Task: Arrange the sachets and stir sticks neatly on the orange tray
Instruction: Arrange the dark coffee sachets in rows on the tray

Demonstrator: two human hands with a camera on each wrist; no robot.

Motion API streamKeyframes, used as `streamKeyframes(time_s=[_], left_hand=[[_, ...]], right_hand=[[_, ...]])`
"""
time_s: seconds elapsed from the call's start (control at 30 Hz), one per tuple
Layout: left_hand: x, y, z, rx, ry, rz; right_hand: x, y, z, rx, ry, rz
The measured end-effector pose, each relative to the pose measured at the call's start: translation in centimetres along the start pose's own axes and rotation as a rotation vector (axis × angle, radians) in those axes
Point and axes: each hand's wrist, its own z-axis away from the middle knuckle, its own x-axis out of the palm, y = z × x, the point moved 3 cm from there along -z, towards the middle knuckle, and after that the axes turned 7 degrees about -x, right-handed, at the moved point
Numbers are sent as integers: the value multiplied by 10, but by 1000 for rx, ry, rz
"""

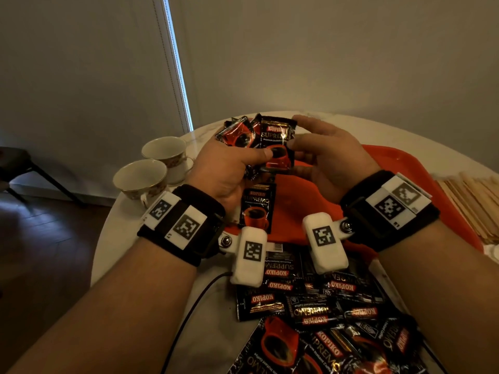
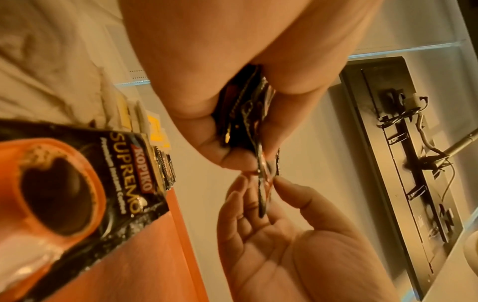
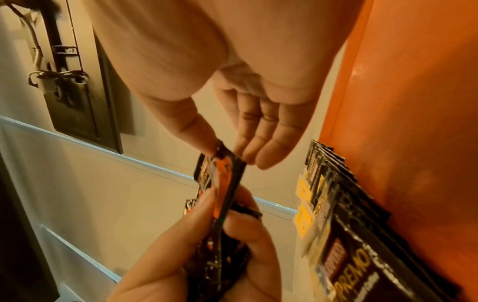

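Round table (image 1: 127,233): left hand (image 1: 226,168) grips sachets (image 1: 272,141), right hand (image 1: 324,157) pinches.

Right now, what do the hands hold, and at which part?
Left hand grips a bunch of sachets by the lower ends; right hand pinches the front sachet's edge.

The round white table (image 1: 118,233) carries an orange tray (image 1: 421,171), two teacups (image 1: 140,179) at its left, wooden stir sticks (image 1: 469,201) at right, and loose sachets (image 1: 318,306) along the near edge.

left wrist: black band (image 1: 186,225), white marker blocks | right wrist: black band (image 1: 388,211), same | forearms bare
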Motion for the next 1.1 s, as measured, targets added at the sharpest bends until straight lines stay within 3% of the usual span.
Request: streamKeyframes(time_s=[0.13,0.27,0.33,0.53,0.77,1.1], left_hand=[[-4,0,-4,21,77,7],[-9,1,-9,-61,156,182],[-13,2,-12,-87,174,261],[-17,2,-15,-95,189,301],[-19,2,-18,-102,200,301],[-17,5,-16,-105,185,274]], right_hand=[[1,3,2,40,-46,147],[-9,-2,-8,29,107,180],[-18,0,-21,90,202,167],[-60,30,-87,287,273,447],[-51,31,-111,387,245,663],[-52,36,-121,390,207,672]])
